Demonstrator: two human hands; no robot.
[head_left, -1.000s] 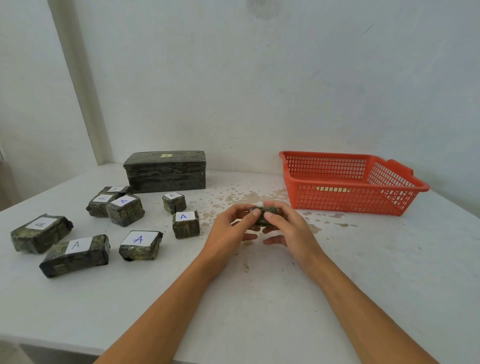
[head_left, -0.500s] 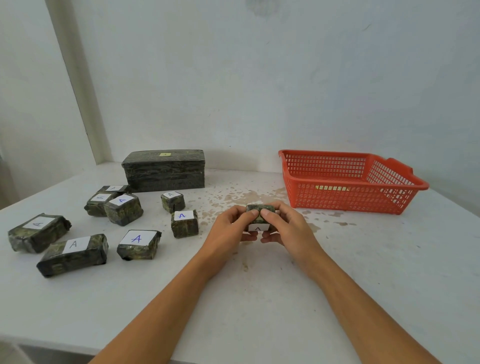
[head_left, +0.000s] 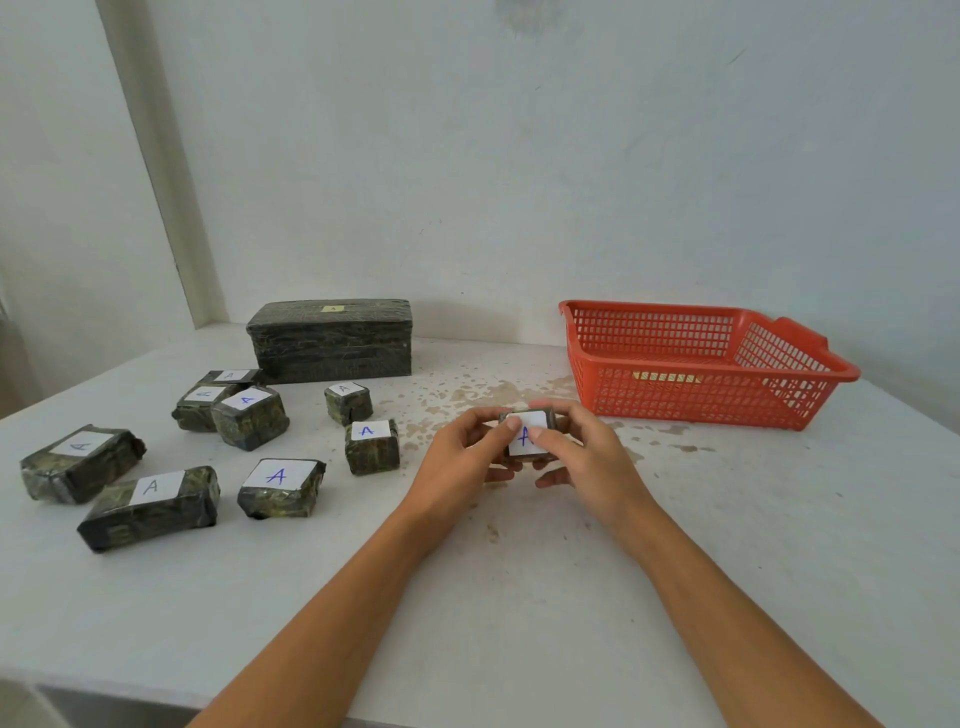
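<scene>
A small dark-wrapped block (head_left: 525, 436) with a white label marked "A" is held just above the table centre. My left hand (head_left: 460, 457) pinches its left side and my right hand (head_left: 584, 457) pinches its right side, thumbs over the label, which faces me. Several similar labelled dark blocks lie to the left, the nearest one (head_left: 372, 446) about a hand's width from my left hand. A red plastic basket (head_left: 691, 395) stands at the back right, beyond my right hand.
A large dark box (head_left: 330, 340) sits at the back left by the wall. The white table (head_left: 727, 545) has brown stains around the hands. The table's front edge runs along the bottom left, and walls close off the back and left.
Both hands have turned the small block so that its white "A" label, hidden a second ago, now faces me. The hands stayed in about the same place.
</scene>
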